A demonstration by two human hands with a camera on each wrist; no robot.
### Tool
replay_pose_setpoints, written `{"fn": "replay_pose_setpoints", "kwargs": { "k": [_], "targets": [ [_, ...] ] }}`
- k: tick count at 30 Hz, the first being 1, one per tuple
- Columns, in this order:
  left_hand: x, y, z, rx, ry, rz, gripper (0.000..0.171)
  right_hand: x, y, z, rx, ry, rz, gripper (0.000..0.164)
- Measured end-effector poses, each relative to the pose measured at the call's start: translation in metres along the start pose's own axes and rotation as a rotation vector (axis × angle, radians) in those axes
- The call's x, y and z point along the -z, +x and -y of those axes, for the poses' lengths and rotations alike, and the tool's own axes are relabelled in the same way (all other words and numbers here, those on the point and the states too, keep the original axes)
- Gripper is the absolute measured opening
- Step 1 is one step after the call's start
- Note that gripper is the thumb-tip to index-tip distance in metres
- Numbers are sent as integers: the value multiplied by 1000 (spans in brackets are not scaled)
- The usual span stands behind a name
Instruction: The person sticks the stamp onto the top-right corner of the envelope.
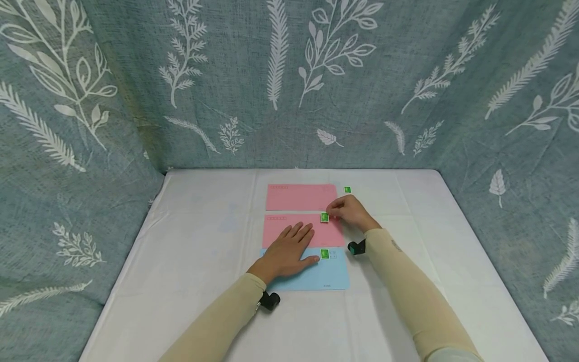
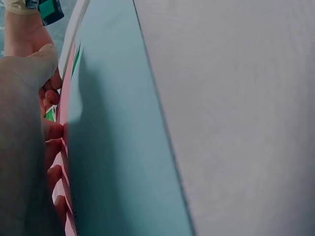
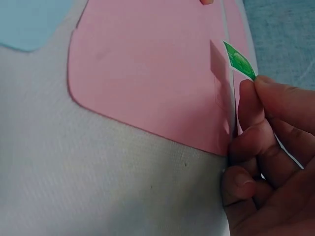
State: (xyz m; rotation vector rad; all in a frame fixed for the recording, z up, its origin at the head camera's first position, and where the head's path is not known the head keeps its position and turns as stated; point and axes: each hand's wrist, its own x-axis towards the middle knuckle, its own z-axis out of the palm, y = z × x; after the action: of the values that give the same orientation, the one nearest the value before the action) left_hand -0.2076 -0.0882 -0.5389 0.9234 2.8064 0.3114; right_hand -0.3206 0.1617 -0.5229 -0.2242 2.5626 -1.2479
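Note:
Between thumb and forefinger my right hand [image 1: 348,208] pinches a green stamp [image 3: 239,60] by its corner. In the right wrist view the stamp hangs just above the middle pink envelope [image 3: 142,64], casting a shadow on it. My left hand [image 1: 287,251] lies flat with fingers straight, across the lower part of that pink envelope and the blue envelope [image 1: 312,276] in front. The blue envelope bears a green stamp [image 1: 324,254] near its upper right corner. Behind them lies another pink envelope [image 1: 300,197], untouched by either hand.
A further green stamp [image 1: 347,189] lies on the white tablecloth [image 1: 203,241], right of the far pink envelope. A grey-green curtain with white leaf patterns [image 1: 253,125] encloses the table's back and sides. Each wrist carries a small black camera [image 1: 270,300].

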Motion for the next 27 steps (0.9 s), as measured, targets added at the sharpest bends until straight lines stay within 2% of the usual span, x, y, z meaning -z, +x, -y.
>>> {"fn": "replay_pose_setpoints", "kwargs": {
  "k": [8,22,27],
  "targets": [
    [0,1,0,6,-2,20,85,-3,5,-1,-24,-5,5,17],
    [4,7,-5,6,75,-32,85,-8,4,5,-28,-68,-21,16],
    [7,13,-10,26,83,-16,88,-8,4,7,-39,-70,-23,16]
  ]
}}
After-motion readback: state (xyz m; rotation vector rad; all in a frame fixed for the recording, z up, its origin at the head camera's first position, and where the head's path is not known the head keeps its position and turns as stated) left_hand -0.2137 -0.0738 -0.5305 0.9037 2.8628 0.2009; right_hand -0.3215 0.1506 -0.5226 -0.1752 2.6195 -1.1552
